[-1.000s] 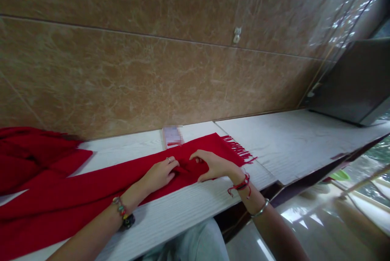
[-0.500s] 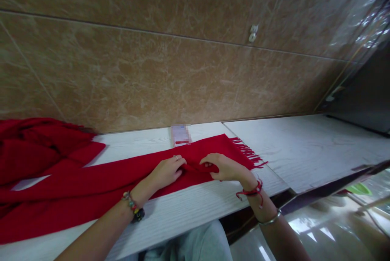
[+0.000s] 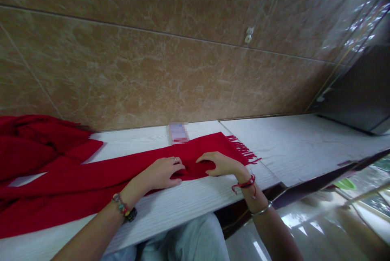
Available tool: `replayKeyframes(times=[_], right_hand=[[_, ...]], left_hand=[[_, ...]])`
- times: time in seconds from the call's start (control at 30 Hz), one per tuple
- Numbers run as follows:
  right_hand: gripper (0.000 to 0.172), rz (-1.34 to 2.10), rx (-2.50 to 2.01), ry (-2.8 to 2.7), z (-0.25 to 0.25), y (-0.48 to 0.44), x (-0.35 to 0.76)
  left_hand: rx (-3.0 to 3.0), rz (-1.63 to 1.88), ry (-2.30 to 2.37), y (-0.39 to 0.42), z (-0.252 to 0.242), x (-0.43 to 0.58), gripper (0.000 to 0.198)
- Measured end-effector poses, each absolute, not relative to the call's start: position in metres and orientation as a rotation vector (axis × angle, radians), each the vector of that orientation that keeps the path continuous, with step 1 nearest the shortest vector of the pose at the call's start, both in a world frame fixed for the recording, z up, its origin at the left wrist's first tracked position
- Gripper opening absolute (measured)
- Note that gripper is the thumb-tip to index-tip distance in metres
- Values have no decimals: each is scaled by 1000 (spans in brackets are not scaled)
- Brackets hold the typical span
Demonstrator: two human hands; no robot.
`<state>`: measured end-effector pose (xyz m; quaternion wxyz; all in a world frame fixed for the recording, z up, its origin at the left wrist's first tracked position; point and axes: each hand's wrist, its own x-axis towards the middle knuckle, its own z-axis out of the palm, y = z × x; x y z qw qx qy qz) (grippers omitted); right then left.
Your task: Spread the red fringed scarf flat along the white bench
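Note:
A red scarf with a fringed end lies in a long strip along the white table. My left hand rests on its front part, thumb spread from the fingers, a ring on one finger. To the right, near the fringe, my right hand touches the cloth with curved fingers and its thumb apart. Both hands look open, with a short stretch of scarf between them. The fingertips of the right hand are partly hidden against the cloth.
Behind the scarf sits a small blurred rectangular packet. A heap of red cloth lies at the left, by the brown marbled wall. The white table has its front edge close to my lap. A dark box-like object stands far right.
The raised fold between my hands has flattened, and my fingers have loosened from it. My left hand has moved slightly towards the front edge. The view has shifted a little.

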<state>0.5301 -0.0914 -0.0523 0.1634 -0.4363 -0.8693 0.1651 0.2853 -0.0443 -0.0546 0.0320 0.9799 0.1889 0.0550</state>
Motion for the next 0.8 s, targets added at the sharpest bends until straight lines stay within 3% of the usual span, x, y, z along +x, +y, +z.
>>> replayKeyframes(times=[0.1,0.27,0.6,0.73,0.8], right_hand=[[46,489,-1201,-2462,-54,-91,529],[66,384,-1145,-2417,-58,-93,521],[18,127,-1235,-2186,-68,-83,527],[17,113,-1199,-2164,-68,-82,528],[18,137,-1198,-2161,-67,-83,527]], left_hand=[[3053,174,643,-43,-57,287,29],[2905,359,785,-37,-65,292,31],[2811,506,833,-36,-68,291,33],[2966,550,757,-50,-63,305,55],[3036,550,771,-55,-64,313,43]])
